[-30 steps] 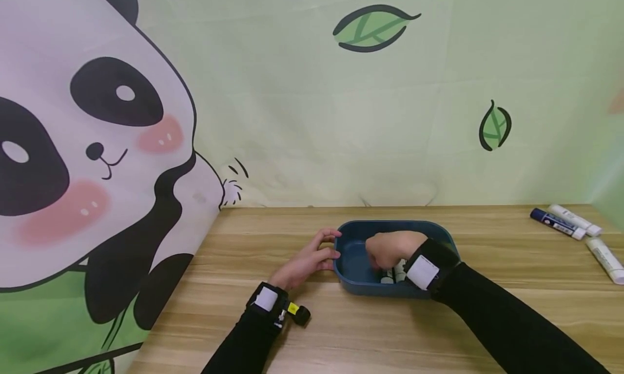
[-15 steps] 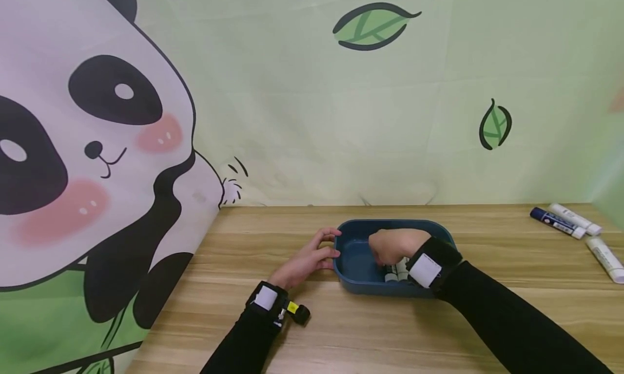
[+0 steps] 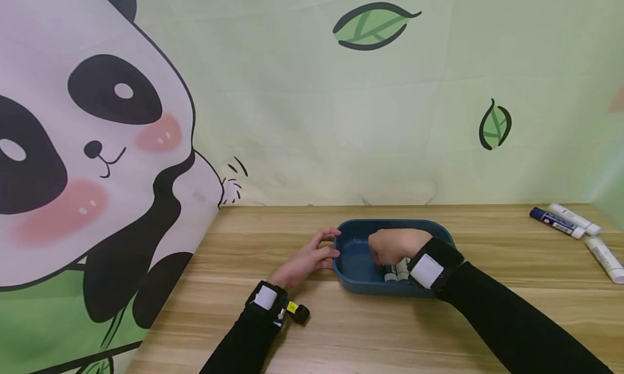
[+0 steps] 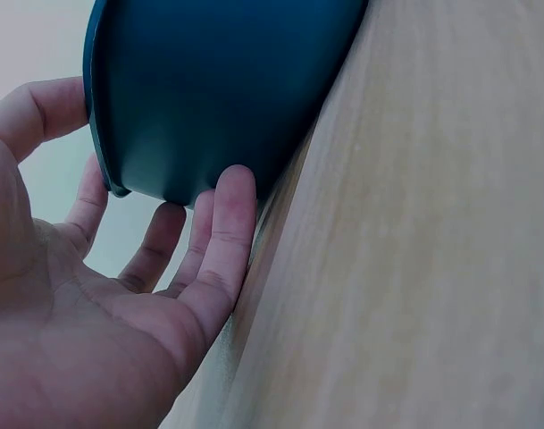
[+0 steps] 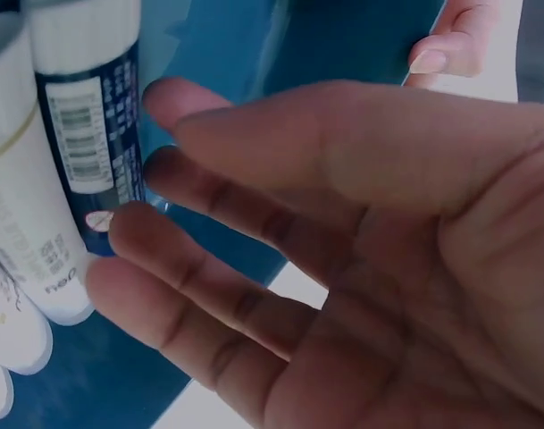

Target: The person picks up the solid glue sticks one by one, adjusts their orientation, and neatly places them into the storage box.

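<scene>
A dark blue oblong box [image 3: 380, 290] sits on the wooden table. My left hand [image 3: 304, 261] touches its left end, the fingertips resting against the wall and rim with the thumb at the edge. Inside the box reaches my right hand [image 3: 398, 245], palm turned sideways. In the right wrist view its fairly straight fingers [image 5: 200, 331] touch a navy-labelled stick with a white end, seemingly a glue stick [image 5: 86, 134]. Beside that stick stand several white ones [image 5: 26, 206] in a row. The head view shows only their near ends [image 3: 402, 270]; the hand and wristband hide the rest.
On the table's far right lie a navy stick [image 3: 557, 223], a white stick [image 3: 575, 218] and another white stick [image 3: 604, 259] nearer the front. A panda-printed cloth [image 3: 302, 119] hangs behind the table. A small wrist camera [image 3: 300, 314] juts from the left wristband.
My right hand and the near stick ends in the box have shifted slightly to the right, mostly in the first half second. The left hand stays against the box.
</scene>
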`<action>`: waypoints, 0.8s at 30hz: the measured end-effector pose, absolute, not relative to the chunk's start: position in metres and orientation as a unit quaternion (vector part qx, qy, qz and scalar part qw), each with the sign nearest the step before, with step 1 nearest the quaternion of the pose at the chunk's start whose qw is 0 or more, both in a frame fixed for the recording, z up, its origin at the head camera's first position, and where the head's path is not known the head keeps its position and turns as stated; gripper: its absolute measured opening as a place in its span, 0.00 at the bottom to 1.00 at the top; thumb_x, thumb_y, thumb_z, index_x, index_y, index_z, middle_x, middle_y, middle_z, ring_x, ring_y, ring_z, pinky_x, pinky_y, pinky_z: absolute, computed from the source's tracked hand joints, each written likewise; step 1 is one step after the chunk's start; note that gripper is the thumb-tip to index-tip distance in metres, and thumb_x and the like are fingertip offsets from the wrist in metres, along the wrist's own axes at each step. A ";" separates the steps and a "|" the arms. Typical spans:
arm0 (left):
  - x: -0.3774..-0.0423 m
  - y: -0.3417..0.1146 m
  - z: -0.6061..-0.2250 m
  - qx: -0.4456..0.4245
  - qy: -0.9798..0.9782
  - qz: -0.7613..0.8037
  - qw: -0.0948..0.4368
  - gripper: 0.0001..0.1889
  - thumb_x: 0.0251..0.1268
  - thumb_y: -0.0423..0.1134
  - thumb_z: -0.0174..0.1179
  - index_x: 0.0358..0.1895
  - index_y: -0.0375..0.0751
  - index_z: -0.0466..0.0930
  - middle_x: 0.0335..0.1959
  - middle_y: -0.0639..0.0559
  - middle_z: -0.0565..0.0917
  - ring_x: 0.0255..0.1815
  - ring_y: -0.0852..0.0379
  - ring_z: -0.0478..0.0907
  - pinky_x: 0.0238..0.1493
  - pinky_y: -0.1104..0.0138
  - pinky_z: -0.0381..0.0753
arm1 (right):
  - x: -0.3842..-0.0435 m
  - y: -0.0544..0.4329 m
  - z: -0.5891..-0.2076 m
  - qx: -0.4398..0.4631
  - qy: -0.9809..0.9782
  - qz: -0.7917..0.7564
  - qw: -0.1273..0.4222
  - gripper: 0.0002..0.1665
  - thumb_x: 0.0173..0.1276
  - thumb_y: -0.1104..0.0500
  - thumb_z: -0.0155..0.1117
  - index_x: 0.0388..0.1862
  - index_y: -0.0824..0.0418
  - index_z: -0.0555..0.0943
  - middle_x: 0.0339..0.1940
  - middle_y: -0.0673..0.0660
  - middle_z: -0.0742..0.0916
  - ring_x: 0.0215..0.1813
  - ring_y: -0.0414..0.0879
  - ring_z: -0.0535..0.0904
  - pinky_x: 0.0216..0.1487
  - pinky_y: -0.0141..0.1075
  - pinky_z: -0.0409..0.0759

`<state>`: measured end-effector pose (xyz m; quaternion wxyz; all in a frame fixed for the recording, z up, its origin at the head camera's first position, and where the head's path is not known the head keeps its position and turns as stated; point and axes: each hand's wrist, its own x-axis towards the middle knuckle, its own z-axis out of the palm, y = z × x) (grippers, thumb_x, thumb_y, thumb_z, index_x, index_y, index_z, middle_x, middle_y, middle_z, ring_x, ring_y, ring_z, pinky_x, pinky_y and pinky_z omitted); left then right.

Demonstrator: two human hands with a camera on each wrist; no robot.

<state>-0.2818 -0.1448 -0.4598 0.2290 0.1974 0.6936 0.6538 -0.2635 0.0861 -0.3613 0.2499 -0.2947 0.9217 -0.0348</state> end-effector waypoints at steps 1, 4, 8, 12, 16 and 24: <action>-0.282 -0.145 -0.460 0.197 0.694 0.653 0.228 0.21 0.71 0.37 0.51 0.65 0.52 0.62 0.64 0.46 0.58 0.50 0.52 0.73 0.49 0.62 0.76 | -0.264 0.086 -0.362 -0.295 0.921 -0.037 0.252 0.06 0.67 0.67 0.59 0.36 0.65 0.84 0.29 0.52 0.82 0.30 0.45 0.75 0.34 0.37 0.76; -0.282 -0.145 -0.459 0.197 0.695 0.653 0.227 0.21 0.72 0.37 0.51 0.65 0.52 0.62 0.64 0.45 0.58 0.51 0.52 0.73 0.49 0.62 0.76 | -0.262 0.086 -0.362 -0.292 0.919 -0.046 0.262 0.07 0.66 0.68 0.59 0.38 0.64 0.84 0.32 0.52 0.83 0.33 0.46 0.75 0.37 0.39 0.77; -0.282 -0.145 -0.461 0.198 0.695 0.653 0.226 0.21 0.72 0.37 0.50 0.65 0.52 0.62 0.64 0.45 0.58 0.51 0.52 0.73 0.50 0.62 0.76 | -0.261 0.085 -0.361 -0.296 0.916 -0.047 0.267 0.07 0.66 0.68 0.58 0.33 0.63 0.84 0.27 0.51 0.80 0.28 0.44 0.73 0.30 0.35 0.71; -0.283 -0.145 -0.462 0.200 0.693 0.654 0.227 0.21 0.73 0.36 0.50 0.66 0.51 0.61 0.64 0.45 0.58 0.52 0.52 0.73 0.50 0.62 0.76 | -0.260 0.084 -0.360 -0.301 0.913 -0.045 0.272 0.11 0.68 0.67 0.56 0.26 0.62 0.82 0.19 0.49 0.73 0.23 0.41 0.67 0.25 0.33 0.63; -0.283 -0.145 -0.462 0.201 0.692 0.655 0.226 0.21 0.73 0.36 0.50 0.66 0.51 0.61 0.64 0.45 0.58 0.51 0.52 0.73 0.49 0.62 0.76 | -0.260 0.084 -0.361 -0.303 0.911 -0.045 0.277 0.13 0.70 0.66 0.55 0.24 0.61 0.80 0.17 0.47 0.70 0.21 0.40 0.65 0.24 0.32 0.62; -0.283 -0.145 -0.462 0.200 0.693 0.655 0.225 0.21 0.72 0.37 0.50 0.65 0.52 0.61 0.64 0.46 0.58 0.51 0.52 0.73 0.49 0.62 0.76 | -0.263 0.084 -0.363 -0.311 0.909 -0.049 0.274 0.07 0.69 0.65 0.57 0.36 0.62 0.83 0.29 0.50 0.81 0.30 0.43 0.74 0.34 0.36 0.75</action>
